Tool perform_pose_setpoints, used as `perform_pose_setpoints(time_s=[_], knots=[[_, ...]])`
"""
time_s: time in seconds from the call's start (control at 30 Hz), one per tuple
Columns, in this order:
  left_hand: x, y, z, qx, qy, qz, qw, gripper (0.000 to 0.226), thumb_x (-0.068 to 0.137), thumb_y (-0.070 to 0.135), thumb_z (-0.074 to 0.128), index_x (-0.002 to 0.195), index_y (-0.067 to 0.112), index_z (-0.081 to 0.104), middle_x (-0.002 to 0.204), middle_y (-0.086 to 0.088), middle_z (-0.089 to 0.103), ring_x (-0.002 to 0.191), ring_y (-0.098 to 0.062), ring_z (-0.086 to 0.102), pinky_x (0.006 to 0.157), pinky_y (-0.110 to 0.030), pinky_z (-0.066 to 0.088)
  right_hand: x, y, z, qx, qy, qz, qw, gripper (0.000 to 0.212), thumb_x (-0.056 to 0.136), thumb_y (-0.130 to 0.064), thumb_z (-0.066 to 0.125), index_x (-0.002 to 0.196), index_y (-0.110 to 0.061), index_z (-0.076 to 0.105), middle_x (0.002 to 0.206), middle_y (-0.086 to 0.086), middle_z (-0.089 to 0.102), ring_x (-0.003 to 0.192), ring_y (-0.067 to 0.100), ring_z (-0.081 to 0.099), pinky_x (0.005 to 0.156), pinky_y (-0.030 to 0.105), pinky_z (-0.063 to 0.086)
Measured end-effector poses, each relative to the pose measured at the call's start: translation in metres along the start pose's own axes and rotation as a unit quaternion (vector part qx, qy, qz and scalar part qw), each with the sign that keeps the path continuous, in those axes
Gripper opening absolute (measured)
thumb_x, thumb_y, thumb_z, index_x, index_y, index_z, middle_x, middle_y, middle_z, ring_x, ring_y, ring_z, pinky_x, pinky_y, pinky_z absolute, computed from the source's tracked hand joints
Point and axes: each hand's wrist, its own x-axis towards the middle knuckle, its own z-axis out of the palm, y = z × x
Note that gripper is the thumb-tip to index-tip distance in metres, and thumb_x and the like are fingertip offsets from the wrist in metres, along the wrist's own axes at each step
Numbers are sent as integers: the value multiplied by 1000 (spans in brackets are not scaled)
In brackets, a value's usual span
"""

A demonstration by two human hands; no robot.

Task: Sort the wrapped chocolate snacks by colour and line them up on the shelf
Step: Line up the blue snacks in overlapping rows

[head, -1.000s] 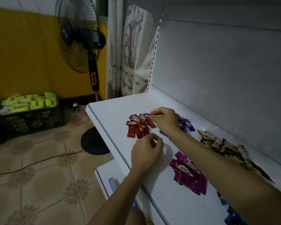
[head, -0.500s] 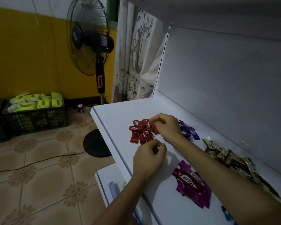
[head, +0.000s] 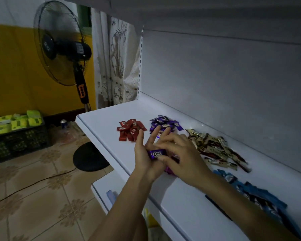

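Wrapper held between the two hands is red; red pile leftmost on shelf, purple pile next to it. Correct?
No. The snack held between the left hand and right hand is purple, not red, per the head view. The red pile is leftmost on the shelf, with the purple pile next to it.

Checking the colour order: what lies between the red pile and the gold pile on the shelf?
In the head view, the purple pile lies between the red pile and the gold pile.
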Motion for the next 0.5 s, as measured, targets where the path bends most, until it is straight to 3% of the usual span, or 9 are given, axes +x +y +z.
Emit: perform_pose_setpoints(time_s=[0.1, 0.2, 0.3, 0.37, 0.4, 0.43, 0.5], knots=[[-4, -18, 5, 23, -5, -26, 999, 66, 91, 60, 40, 133, 10, 53, 128, -15, 61, 126, -29, 53, 97, -42, 46, -17, 6, -6, -6, -15, 20, 1000, 32, 85, -19, 65, 116, -26, 66, 115, -10, 61, 107, 8, 45, 94, 34, 38], [-2, -26, 6, 105, 16, -31, 994, 71, 90, 65, 35, 129, 11, 57, 123, -15, 65, 115, -28, 62, 85, -41, 51, -24, 9, -9, -7, -12, 15, 1000, 25, 86, -16, 64, 109, -23, 68, 108, -11, 64, 103, 8, 48, 87, 33, 39], [2, -17, 4, 172, 34, 15, 984, 76, 90, 70, 25, 123, 10, 59, 121, -16, 65, 108, -27, 64, 95, -42, 46, -16, 16, -10, 55, 20, 56, 997, 15, 89, -19, 62, 102, -19, 70, 92, -13, 63, 88, 7, 52, 75, 20, 39], [3, -7, -1, 256, 49, 87, 961, 71, 91, 69, 20, 118, 16, 60, 120, -12, 66, 105, -19, 64, 98, -37, 43, -3, 25, -9, 104, 48, 109, 987, 15, 89, -23, 61, 99, -17, 70, 85, -15, 61, 80, -4, 53, 68, 8, 37], [4, -1, -7, 376, 59, 142, 914, 65, 92, 67, 20, 116, 21, 59, 120, -6, 65, 105, -12, 62, 97, -31, 44, 5, 32, -8, 117, 62, 134, 982, 15, 90, -23, 61, 99, -16, 71, 83, -17, 61, 78, -8, 55, 66, 5, 38], [5, 5, -15, 525, 65, 199, 825, 58, 93, 66, 22, 116, 26, 57, 121, 1, 63, 108, -7, 59, 95, -26, 43, 15, 40, -6, 121, 77, 158, 977, 17, 89, -22, 61, 100, -14, 71, 81, -18, 61, 76, -11, 55, 65, 3, 39], [13, 10, -38, 751, 46, 247, 611, 60, 92, 61, 23, 129, 25, 52, 129, 2, 57, 117, -8, 49, 91, -23, 36, 41, 59, -2, 100, 99, 209, 968, 20, 89, -23, 63, 104, -12, 71, 83, -13, 64, 72, -6, 57, 63, 4, 41]])
